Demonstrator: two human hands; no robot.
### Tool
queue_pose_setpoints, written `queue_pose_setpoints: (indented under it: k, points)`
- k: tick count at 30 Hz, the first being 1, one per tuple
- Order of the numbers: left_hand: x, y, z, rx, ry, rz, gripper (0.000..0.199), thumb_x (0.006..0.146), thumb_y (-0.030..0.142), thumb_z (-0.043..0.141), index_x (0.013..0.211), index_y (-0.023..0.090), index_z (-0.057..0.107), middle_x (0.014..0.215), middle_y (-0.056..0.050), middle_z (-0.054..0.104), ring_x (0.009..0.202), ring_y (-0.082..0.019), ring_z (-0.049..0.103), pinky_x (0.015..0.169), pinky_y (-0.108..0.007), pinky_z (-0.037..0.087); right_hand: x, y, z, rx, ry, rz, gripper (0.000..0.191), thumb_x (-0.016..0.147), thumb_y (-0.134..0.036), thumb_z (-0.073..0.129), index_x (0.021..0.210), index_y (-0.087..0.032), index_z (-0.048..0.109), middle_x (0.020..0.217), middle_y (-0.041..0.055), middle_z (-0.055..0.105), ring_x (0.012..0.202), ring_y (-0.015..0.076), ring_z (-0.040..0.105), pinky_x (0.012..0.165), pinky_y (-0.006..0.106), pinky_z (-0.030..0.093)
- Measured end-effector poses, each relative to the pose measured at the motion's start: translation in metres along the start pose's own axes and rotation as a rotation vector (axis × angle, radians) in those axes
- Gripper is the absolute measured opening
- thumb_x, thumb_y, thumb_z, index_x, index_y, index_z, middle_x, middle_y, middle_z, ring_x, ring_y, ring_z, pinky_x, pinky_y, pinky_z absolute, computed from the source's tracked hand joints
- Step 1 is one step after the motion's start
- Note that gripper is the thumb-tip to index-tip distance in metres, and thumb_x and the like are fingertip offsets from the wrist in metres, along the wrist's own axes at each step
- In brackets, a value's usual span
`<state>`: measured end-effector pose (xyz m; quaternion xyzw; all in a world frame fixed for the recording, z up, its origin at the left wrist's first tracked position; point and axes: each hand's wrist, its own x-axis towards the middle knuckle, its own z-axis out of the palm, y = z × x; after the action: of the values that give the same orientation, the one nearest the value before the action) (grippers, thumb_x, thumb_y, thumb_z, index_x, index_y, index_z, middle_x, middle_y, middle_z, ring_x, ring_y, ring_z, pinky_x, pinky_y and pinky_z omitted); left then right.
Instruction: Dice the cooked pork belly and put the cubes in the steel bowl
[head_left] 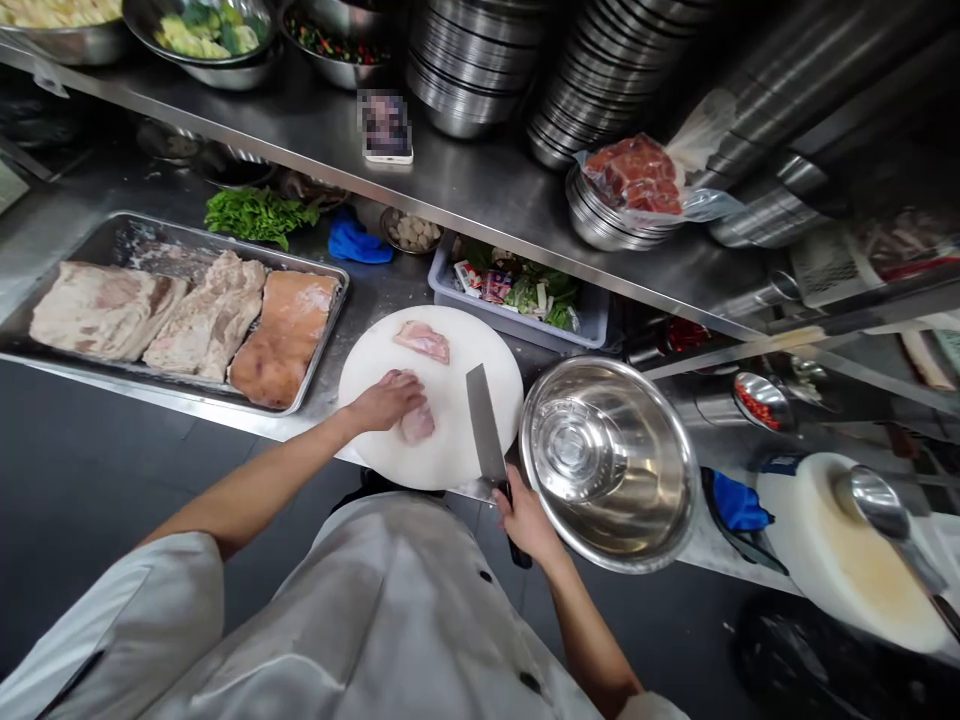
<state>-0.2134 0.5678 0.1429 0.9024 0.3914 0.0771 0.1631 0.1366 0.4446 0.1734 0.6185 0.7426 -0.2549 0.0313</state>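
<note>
A round white cutting board (375, 355) lies on the steel counter. My left hand (390, 400) is pressed over a pale pink piece of raw meat (418, 424) on the board, its fingers together. Farther back on the board lies a second piece of raw meat (424, 341), untouched. My right hand (523, 512) is wrapped round the black handle of a cleaver (486, 425). The broad blade is over the right part of the board, apart from both pieces of meat.
Right of the board is a large steel bowl (577, 455). A tray (339, 292) with slabs of meat lies left. Behind are a grey bin (517, 325), leafy greens (259, 215) and a shelf (465, 190) with stacked bowls. Another board (810, 500) stands far right.
</note>
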Motion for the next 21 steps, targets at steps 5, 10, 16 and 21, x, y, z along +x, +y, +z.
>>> queue_pose_setpoints:
  k: [5,10,16,21]
  points:
    - [-0.026,0.0,0.036,-0.054,0.387,-0.327,0.046,0.08,0.02,0.056,0.126,0.016,0.057,0.133,-0.017,0.051,0.127,-0.031,0.045,0.104,-0.049,0.041,-0.005,-0.022,-0.018,-0.046,-0.078,0.033,0.031,0.104,-0.023,0.037,0.13,-0.012,0.048,0.083,0.01,0.072,0.076,0.0269,0.071,0.065,0.031,0.043]
    - [-0.021,0.008,0.05,0.007,0.406,-0.326,0.028,0.084,0.024,0.057,0.11,0.017,0.064,0.125,-0.017,0.052,0.122,-0.031,0.045,0.105,-0.049,0.043,0.0,-0.077,-0.023,-0.036,-0.158,-0.077,0.023,0.105,-0.018,0.037,0.126,-0.015,0.046,0.094,0.0113,0.073,0.084,0.0251,0.071,0.067,0.03,0.041]
    - [-0.008,0.004,0.055,0.011,0.344,-0.328,0.021,0.084,0.024,0.057,0.101,0.017,0.067,0.118,-0.016,0.055,0.114,-0.03,0.048,0.101,-0.048,0.045,0.042,-0.118,-0.028,-0.055,-0.218,-0.117,0.024,0.105,-0.017,0.037,0.128,-0.014,0.041,0.094,0.0127,0.073,0.087,0.0261,0.071,0.068,0.031,0.043]
    - [-0.008,0.001,0.061,-0.011,0.324,-0.362,0.017,0.084,0.025,0.058,0.096,0.019,0.068,0.112,-0.015,0.057,0.107,-0.028,0.051,0.096,-0.047,0.045,0.064,-0.132,-0.032,-0.072,-0.208,-0.096,0.026,0.104,-0.018,0.036,0.129,-0.014,0.041,0.097,0.0149,0.072,0.09,0.0279,0.072,0.07,0.032,0.046]
